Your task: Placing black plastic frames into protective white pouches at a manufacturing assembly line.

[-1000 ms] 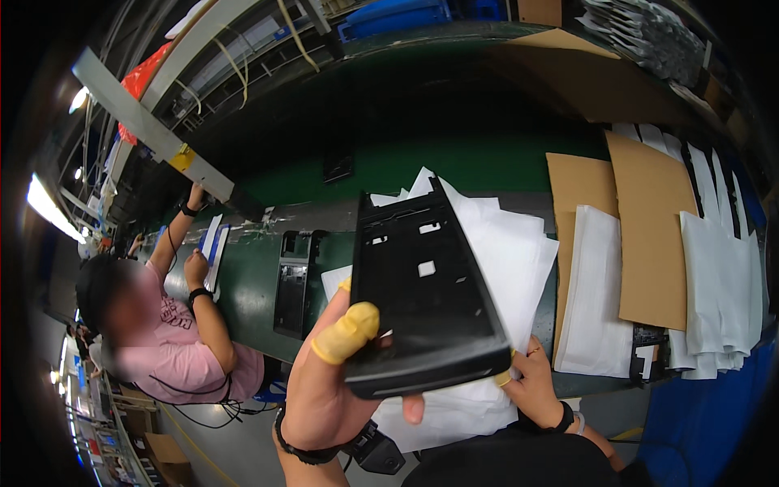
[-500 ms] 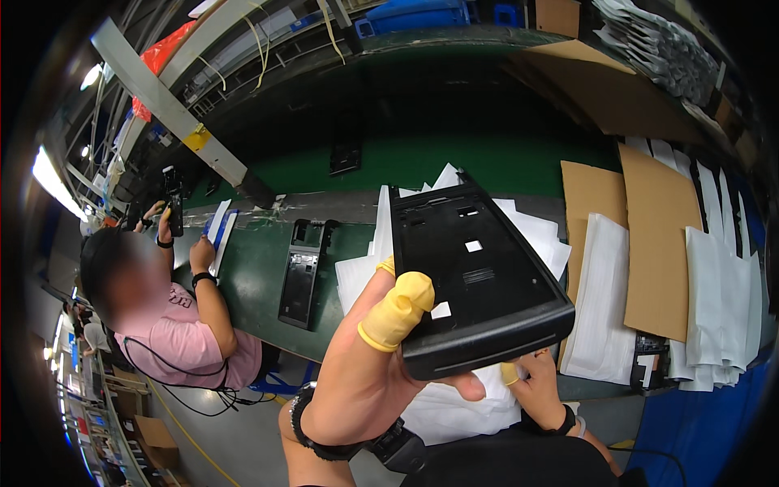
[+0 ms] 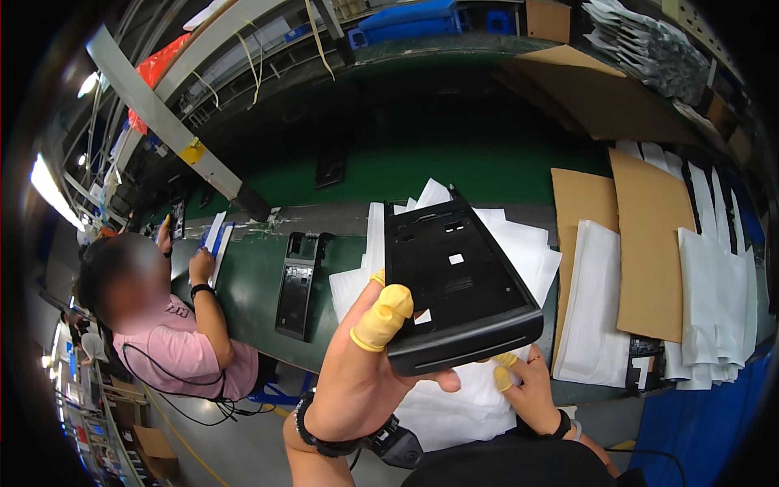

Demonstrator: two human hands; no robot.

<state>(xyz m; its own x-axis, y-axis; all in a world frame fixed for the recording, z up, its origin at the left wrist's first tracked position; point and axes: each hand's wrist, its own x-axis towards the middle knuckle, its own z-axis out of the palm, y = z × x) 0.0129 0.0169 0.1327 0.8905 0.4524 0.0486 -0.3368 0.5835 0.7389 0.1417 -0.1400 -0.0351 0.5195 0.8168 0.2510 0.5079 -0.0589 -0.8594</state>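
Note:
A black plastic housing (image 3: 479, 296) with small cut-outs is tilted up in front of me. My left hand (image 3: 357, 385) grips its left side and underside, the yellow-cotted thumb lying over the edge. Below the housing's near right corner is my right hand (image 3: 533, 393), its yellow-cotted fingers curled close together beside white foam sleeves (image 3: 458, 410). The housing's near edge partly hides those fingers, and what they hold, if anything, cannot be made out. More white sleeves (image 3: 523, 252) lie fanned out on the bench behind the housing.
Another black housing (image 3: 297, 288) lies on the green bench (image 3: 251, 280) to the left. A co-worker in a pink shirt (image 3: 182, 345) sits farther left. Cardboard sheets (image 3: 649, 243) and sleeved parts (image 3: 704, 308) stand at the right. A slanted post (image 3: 166, 122) rises at the back left.
The housing in my left hand has shifted slightly left and down in the picture, its near edge now turned a little. My right hand remains low beside it, fingers still curled.

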